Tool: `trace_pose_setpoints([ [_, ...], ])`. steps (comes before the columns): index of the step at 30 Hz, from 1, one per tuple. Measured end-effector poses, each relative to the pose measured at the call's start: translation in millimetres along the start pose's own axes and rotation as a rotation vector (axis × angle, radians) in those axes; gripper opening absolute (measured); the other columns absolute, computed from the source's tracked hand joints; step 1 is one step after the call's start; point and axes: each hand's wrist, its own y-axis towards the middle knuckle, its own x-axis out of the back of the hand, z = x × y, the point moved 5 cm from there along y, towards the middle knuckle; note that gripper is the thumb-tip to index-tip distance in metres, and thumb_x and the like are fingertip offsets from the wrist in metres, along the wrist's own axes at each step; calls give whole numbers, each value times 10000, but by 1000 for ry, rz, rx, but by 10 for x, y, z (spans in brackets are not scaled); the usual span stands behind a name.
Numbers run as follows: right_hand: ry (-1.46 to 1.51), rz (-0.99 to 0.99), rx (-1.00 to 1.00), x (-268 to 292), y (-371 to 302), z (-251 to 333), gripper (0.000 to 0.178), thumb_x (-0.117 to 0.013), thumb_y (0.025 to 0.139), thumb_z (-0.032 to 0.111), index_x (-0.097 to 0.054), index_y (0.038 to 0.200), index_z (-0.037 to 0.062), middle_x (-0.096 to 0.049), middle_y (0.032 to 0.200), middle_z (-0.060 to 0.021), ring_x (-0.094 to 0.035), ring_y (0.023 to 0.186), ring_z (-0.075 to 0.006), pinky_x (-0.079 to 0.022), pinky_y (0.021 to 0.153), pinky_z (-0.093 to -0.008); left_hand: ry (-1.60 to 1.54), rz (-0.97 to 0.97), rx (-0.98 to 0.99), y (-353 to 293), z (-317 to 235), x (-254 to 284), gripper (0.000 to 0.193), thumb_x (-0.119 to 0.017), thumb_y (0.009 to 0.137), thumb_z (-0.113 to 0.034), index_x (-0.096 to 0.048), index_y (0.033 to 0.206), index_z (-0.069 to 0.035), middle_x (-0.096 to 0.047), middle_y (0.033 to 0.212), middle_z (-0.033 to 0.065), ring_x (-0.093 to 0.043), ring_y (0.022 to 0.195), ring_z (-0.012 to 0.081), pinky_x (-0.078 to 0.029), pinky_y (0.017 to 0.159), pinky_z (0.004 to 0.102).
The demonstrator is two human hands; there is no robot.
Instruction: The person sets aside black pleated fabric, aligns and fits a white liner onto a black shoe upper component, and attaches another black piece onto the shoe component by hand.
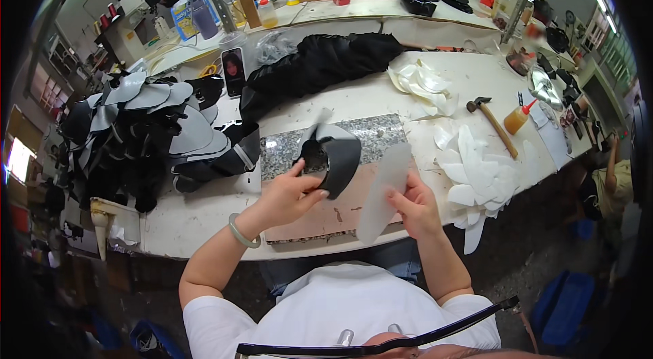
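**Curved upper in left hand, pale stiffener piece in right: apparent fitting stage**

Clock centred on the granite slab (279,156); 12 points away from the wearer.

Left hand (292,192), at 8 to 9 o'clock: fingers closed in a pinch on the near-left edge of a black shoe upper (345,156). The upper is lifted over mid-slab, bent into a curve, grey inner face partly showing.

Right hand (417,205), at 4 o'clock: thumb on the face of a translucent white stiffener piece (381,199), fingers behind its edge, closed on it. Piece held upright, just beside the upper; a gap shows between them.

Surroundings on the worktop (204,228): heap of grey-and-black uppers (197,133) between 9 and 10; phone (233,73) between 10 and 11; black bundle (326,63) near 12; cream pieces (418,83) between 1 and 2; hammer (500,131) and glue bottle (519,118) between 2 and 3; loose white pieces (476,172) at 3.

Judgement: step in hand seems to be pairing stiffener with upper, not yet joined. Next move would call for holding the upper's curve open with the left, turning the stiffener to match it, and aligning edges before pressing. Whether the stiffener carries adhesive: cannot tell.
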Motion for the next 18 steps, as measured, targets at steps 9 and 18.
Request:
trace_pose_setpoints([
  [9, -182, -29, 155, -267, 76, 156, 315, -637, 873, 36, -511, 1154, -33, -628, 1011, -75, -604, 911, -100, -495, 803, -227, -1214, -122, 88, 239, -323, -99, 223, -588, 936, -170, -643, 1020, 29, -590, 830, -49, -456, 697, 11, -410, 646, 175],
  [18, -250, -64, 172, -189, 67, 194, 259, -652, 863, 37, -551, 1087, -44, -646, 961, -80, -625, 858, -100, -512, 763, -214, -1452, -119, 311, 295, -302, -266, 204, -556, 949, -153, -627, 1039, 16, -532, 775, -65, -422, 641, 5, -355, 578, 169],
])
